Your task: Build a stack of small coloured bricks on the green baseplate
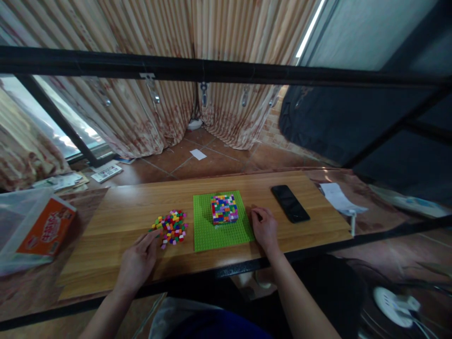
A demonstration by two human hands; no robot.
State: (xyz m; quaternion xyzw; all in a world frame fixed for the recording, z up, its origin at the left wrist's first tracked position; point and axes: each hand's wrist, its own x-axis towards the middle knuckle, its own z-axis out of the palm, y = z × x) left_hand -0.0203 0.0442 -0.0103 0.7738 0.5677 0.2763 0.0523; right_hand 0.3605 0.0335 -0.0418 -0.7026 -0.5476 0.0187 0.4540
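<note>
A green studded baseplate (205,238) lies on the wooden board, and a multicoloured block of small toy bricks (224,209) stands on it. To its left spreads a loose pile of toy bricks (173,227) in many colours. My left hand (139,259) is at the near left edge of this pile, fingertips drawn together among the outermost bricks; what they pinch, if anything, is too small to make out. My right hand (264,228) rests by the baseplate's right edge with its fingers curled in. The inside of that hand is hidden.
A black phone (290,203) lies on the wooden board (123,207) to the right. At the far left stands a clear plastic bin (21,212) with an orange box (47,226). White paper (341,198) lies beyond the board's right end. A dark metal bar (226,70) crosses behind.
</note>
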